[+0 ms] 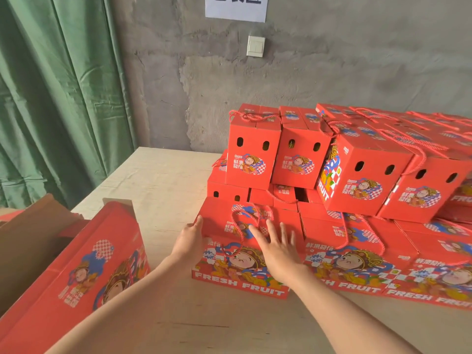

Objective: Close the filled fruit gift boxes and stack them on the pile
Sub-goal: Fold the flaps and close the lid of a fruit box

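A closed red fruit gift box [229, 272] with a cartoon face, "FRESH FRUIT" lettering and a red rope handle stands on the wooden table at the left end of the front row. My left hand [190, 241] presses flat against its left side. My right hand [277, 247] lies on its top with fingers spread, beside the rope handle. Behind and to the right rises the pile of closed red boxes [357, 180], two layers high.
Another red gift box [84, 272] with raised flaps stands at the near left, next to brown cardboard [28, 241]. The pale wooden table [163, 180] runs back to a grey concrete wall. A green curtain [56, 98] hangs on the left.
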The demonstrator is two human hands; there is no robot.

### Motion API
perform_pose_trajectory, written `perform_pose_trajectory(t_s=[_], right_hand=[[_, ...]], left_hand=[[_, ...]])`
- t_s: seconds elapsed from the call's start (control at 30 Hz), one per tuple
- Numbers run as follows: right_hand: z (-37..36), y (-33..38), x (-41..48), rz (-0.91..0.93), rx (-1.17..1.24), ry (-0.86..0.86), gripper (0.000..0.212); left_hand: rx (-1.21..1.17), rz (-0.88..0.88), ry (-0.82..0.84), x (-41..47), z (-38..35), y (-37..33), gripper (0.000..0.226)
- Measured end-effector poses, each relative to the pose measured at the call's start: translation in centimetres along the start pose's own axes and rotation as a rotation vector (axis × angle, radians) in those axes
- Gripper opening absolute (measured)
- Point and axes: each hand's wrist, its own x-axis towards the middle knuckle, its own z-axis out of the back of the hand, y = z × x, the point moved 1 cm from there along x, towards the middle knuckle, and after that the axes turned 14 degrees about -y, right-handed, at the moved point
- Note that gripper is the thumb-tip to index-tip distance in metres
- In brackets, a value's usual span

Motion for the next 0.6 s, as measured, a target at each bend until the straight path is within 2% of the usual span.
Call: perform_pose_trajectory(t_s=[0.23, 0.3, 0.37, 0.43, 0.5, 0.6], right_hand=[[0.8, 0.0, -0.1, -0.032, 0.044, 0.064, 0.117], [1.3, 0.5, 0.1, -0.083, 0.049, 0.105, 0.114], [2.0, 2.5, 0.3, -0.131, 0.077, 0.035, 0.099], [2.7, 6.2, 0.0, -0.030, 0.144, -0.170, 0.079], [3.8, 11.5, -1.1, 0.203, 0.321, -0.284, 0.065], [6.0, 19.7, -4.1, 0.469, 0.627, -0.196, 0.046]], left_hand=[[0.074, 0.016, 0.100, -1.9, 1.9, -0.9, 0.065], [-0.019, 0.019, -0.035, -3.6, 3.3, -1.0, 0.059], [-0.163, 0.010, -0.219, -5.4, 5.4, -1.1, 0.042], [-0.233, 0.016, -0.368, -6.8, 8.0, -1.0, 0.030], [-0.237, -0.004, -0.465, -7.9, 11.1, -0.8, 0.027], [-0.134, -0.065, -0.548, -9.3, 15.9, 0.3, 0.022]])
